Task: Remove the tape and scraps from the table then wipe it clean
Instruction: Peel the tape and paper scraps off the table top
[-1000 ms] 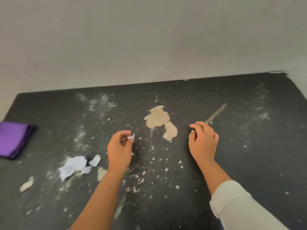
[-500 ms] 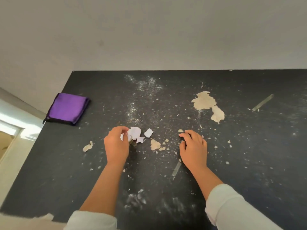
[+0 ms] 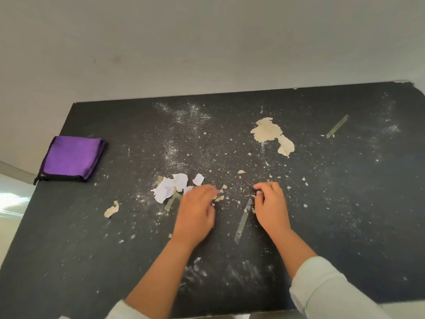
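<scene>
The black table (image 3: 96, 238) is strewn with white dust and crumbs. A pile of torn white paper scraps (image 3: 172, 186) lies left of centre, over a clear tape strip (image 3: 171, 201). My left hand (image 3: 195, 210) rests palm down just right of that pile, fingers bent toward small beige crumbs (image 3: 219, 198), with nothing visible in it. My right hand (image 3: 271, 203) is curled, its fingertips pressed to the table beside the top end of a second tape strip (image 3: 242, 221) that lies flat. A third tape strip (image 3: 337, 126) lies at the far right.
A folded purple cloth (image 3: 71, 158) sits at the table's left edge. A large beige patch (image 3: 271, 134) lies beyond my right hand, and a beige scrap (image 3: 111, 209) to the left. A plain wall (image 3: 207, 42) runs along the far edge of the table.
My left hand has put its white paper piece down on the pile and shifted right toward the crumbs. The view swung left, then partly back. My right hand stays curled near the tape strip.
</scene>
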